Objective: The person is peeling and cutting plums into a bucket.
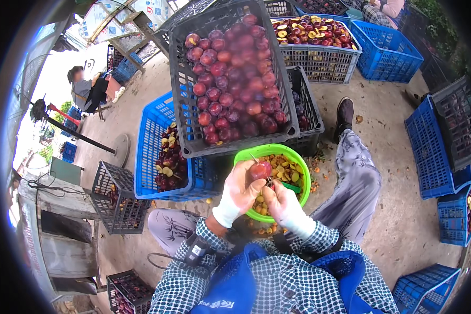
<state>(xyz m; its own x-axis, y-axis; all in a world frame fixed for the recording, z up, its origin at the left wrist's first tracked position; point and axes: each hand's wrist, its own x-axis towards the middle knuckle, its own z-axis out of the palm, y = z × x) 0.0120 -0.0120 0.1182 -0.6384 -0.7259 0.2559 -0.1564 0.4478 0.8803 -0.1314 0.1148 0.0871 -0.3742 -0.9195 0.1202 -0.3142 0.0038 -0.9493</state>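
My left hand (236, 191), in a white fingerless glove, is closed around a red plum (260, 169) above a bright green basin (308, 180). Close against it, my right hand (283, 205), gloved the same way, has thumb and finger pinched at the plum's near side. A green handle (291, 187) sticks out beside the right fingers; it appears to belong to a small tool whose working end is mostly hidden. A thin pointed bit shows past the plum's far side. Yellowish cut fruit pieces (281, 166) lie in the basin under both hands.
A black crate (179, 104) of whole plums stands ahead, raised on another black crate. Left of it, a blue crate (141, 172) holds cut plums. Behind stands a grey crate (319, 65) of halved fruit. More blue crates (429, 146) line the right. A person (83, 86) sits far left.
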